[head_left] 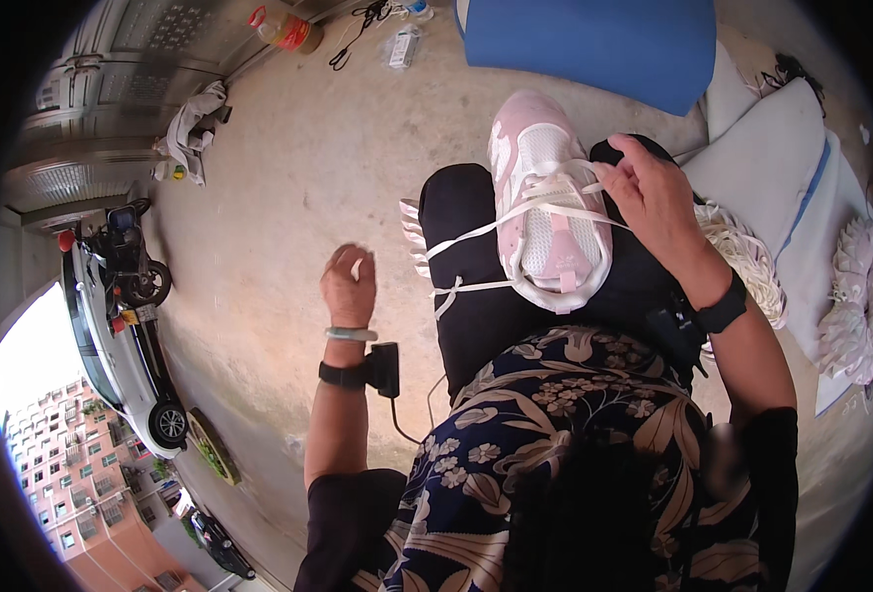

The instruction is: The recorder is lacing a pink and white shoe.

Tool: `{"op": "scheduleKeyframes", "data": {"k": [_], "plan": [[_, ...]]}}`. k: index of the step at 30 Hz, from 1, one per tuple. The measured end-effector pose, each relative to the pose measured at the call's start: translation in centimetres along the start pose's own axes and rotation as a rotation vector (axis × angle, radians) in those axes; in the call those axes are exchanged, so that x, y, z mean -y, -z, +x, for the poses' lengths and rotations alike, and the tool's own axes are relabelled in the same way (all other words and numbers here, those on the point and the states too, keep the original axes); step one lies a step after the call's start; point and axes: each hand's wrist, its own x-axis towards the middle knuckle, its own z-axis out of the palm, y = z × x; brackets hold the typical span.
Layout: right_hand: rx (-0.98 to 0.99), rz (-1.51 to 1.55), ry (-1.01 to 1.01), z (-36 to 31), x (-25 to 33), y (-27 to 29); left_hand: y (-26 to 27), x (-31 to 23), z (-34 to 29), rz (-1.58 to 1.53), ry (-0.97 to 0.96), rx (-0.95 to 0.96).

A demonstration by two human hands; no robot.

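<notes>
We judge that the step in hand is drawing a strand through the upper part of the lacing. The pink-and-white shoe [543,148] rests on the black-trousered lap [471,321], its toe at the lap's far edge by the knees and its heel at the near edge, against the patterned top [565,380].

Our right hand [658,202] reaches in from the lap's right edge, thumb and forefinger seeming to pinch the white lace [545,202] beside the shoe's right side. Our left hand [348,293] is raised well apart from it, beyond the lap's left edge, fingers curled; we see nothing in it and cannot tell whether its fingertips meet. Two strands trail across the left thigh toward that edge, slack and out of its grasp.

The next move, we think, calls for a steady pull with the right hand, even tension on both sides, and the left hand brought in to brace the shoe, since only the lap supports it. Loose strands could tangle. A pale bundle of lace [742,257] lies just off the lap's right edge.
</notes>
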Motion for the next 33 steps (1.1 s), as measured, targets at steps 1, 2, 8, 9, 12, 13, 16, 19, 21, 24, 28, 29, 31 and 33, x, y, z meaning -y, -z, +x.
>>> {"op": "scheduleKeyframes", "data": {"k": [1, 2, 8, 9, 12, 13, 16, 19, 21, 24, 28, 29, 31, 33], "plan": [[0.001, -0.010, 0.006, 0.6, -0.2, -0.1, -0.5, -2.7, 1.2, -0.161, -0.027, 0.006], [-0.003, -0.018, 0.060, 1.2, -0.3, -0.5, -0.9, -5.0, 1.9, -0.290, -0.075, -0.009], [0.191, -0.002, 0.073, 2.4, 0.7, -1.3, -2.5, -14.6, 4.0, -0.571, -0.388, 0.182], [0.196, -0.005, 0.076, 2.4, 0.6, -1.3, -2.6, -15.4, 4.0, -0.559, -0.423, 0.204], [0.157, 0.054, 0.158, 2.2, 0.1, -1.5, -2.9, -16.5, 3.8, -0.445, -0.499, 0.233], [0.083, 0.083, 0.219, 2.1, 0.0, -1.6, -3.0, -16.6, 3.7, -0.446, -0.498, 0.233], [0.110, 0.270, 0.148, 1.6, 0.9, -0.8, -3.4, -16.5, 3.1, -0.432, -0.473, 0.246], [0.266, 0.487, 0.016, 1.0, 1.7, 0.9, -3.6, -16.4, 2.9, -0.434, -0.473, 0.243], [0.322, 0.550, 0.015, 0.6, 1.8, 1.3, -3.7, -16.5, 2.9, -0.437, -0.470, 0.235], [0.419, 0.681, -0.091, 0.4, 1.8, 1.6, -3.6, -16.8, 3.0, -0.421, -0.471, 0.233], [0.517, 0.712, -0.261, 0.8, 2.7, 1.8, -3.8, -16.8, 2.9, -0.400, -0.493, 0.207], [0.533, 0.669, -0.304, 0.8, 2.9, 1.7, -3.8, -16.7, 2.8, -0.403, -0.496, 0.201], [0.485, 0.663, -0.229, 0.7, 2.0, 1.1, -3.9, -16.8, 2.8, -0.410, -0.503, 0.193], [0.441, 0.655, -0.154, 0.6, 1.6, 0.4, -4.0, -16.9, 2.7, -0.403, -0.510, 0.186]]}}
